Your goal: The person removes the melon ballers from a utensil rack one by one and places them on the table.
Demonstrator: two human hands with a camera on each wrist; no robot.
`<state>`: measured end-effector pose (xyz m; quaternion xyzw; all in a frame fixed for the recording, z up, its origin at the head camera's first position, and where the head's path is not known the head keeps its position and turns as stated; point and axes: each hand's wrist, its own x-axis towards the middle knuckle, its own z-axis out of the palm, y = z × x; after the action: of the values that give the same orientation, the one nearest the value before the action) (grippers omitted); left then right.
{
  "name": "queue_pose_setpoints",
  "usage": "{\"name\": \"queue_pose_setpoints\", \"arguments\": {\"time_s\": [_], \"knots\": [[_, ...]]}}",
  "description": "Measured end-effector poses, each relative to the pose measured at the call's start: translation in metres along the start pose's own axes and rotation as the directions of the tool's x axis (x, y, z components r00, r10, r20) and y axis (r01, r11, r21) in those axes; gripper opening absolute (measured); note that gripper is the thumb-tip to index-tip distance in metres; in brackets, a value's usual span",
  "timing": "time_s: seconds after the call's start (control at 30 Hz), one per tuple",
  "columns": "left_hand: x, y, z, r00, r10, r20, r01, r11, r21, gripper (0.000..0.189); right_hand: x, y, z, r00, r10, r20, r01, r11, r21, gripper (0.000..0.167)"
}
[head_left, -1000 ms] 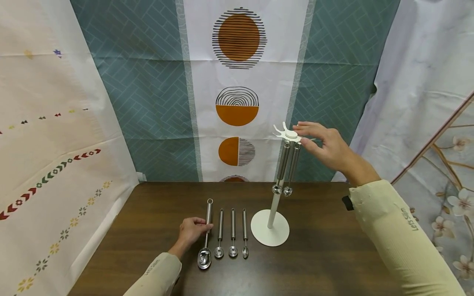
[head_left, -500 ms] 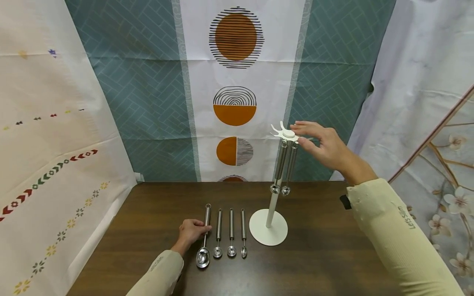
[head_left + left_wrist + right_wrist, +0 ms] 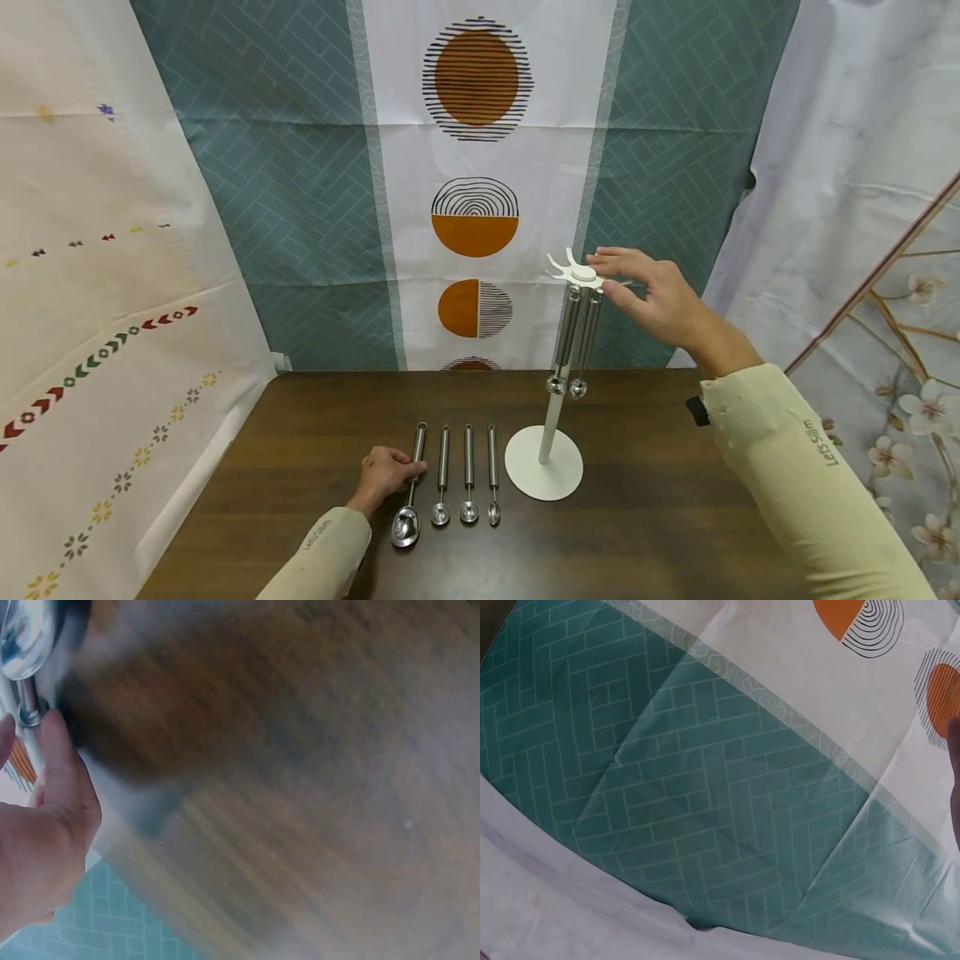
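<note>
My left hand [image 3: 386, 475] pinches the handle of a large steel scoop [image 3: 406, 527] with an oval bowl, low over the tabletop. The scoop's bowl [image 3: 28, 637] also shows in the left wrist view. Three smaller steel scoops lie side by side to its right: one [image 3: 442, 467], a second [image 3: 469, 467] and a narrow one [image 3: 492, 467]. My right hand [image 3: 660, 300] rests with extended fingers at the top of a white utensil stand [image 3: 544, 462] with curved hooks. Two steel scoops [image 3: 567, 333] hang from it. In the right wrist view only a sliver of a finger shows.
A brown wooden table [image 3: 637, 517] carries the stand and scoops. Behind it hangs a patterned teal and white cloth [image 3: 315, 208]. Fabric also covers the left side [image 3: 75, 292] and the right side [image 3: 840, 208].
My left hand has shifted the large scoop slightly toward me, and its bowl has swung left. The right hand stays at the stand's top. The view has panned slightly right.
</note>
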<state>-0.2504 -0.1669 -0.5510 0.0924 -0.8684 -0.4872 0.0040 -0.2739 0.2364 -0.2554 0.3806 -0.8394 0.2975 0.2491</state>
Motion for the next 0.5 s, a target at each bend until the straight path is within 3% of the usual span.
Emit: {"name": "queue_pose_setpoints", "arguments": {"time_s": [0.2, 0.4, 0.5], "knots": [[0.002, 0.017, -0.007, 0.997, 0.072, -0.022, -0.068, 0.987, 0.144, 0.026, -0.001, 0.000, -0.001, 1.000, -0.005, -0.005, 0.005, 1.000, 0.001, 0.035], [0.002, 0.041, -0.011, 0.995, 0.094, -0.020, -0.090, 0.982, 0.163, 0.029, 0.000, 0.000, -0.001, 1.000, -0.025, 0.003, 0.025, 1.000, 0.015, 0.034], [0.003, 0.053, -0.011, 0.994, 0.105, -0.013, -0.102, 0.986, 0.132, 0.029, 0.000, -0.001, 0.000, 1.000, -0.018, 0.002, 0.018, 1.000, 0.013, 0.033]]}}
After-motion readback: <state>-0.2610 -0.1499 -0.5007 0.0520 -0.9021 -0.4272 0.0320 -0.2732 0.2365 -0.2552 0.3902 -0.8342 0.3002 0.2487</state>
